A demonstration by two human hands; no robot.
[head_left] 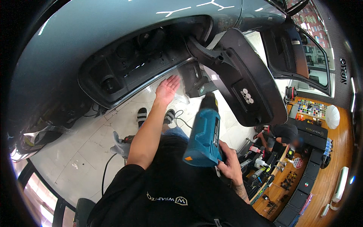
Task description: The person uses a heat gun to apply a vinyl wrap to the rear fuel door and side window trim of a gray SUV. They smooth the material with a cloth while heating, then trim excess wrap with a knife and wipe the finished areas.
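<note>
My right hand (230, 165) is wrapped round the handle of a blue heat gun (204, 142), whose dark nozzle points away from me, toward the open black flap (249, 81) on the car's side. Ahead and to the left, my left hand (168, 89) is held out with its palm turned up and fingers extended, holding nothing. It is just below the lower lip of a black recess (132, 68) in the grey-blue car body (113, 17). Beside those fingers, under the flap's hinge arm, is a dark part (194, 81), and a piece of clear film (183, 99) shows below it.
An open car door (293, 56) stands at the far right. A co-worker (281, 134) bends beside a cart of tools and bottles (261, 166) on my right. Cords run over the pale tiled floor (79, 151), and a grey object (120, 146) lies beside my left arm.
</note>
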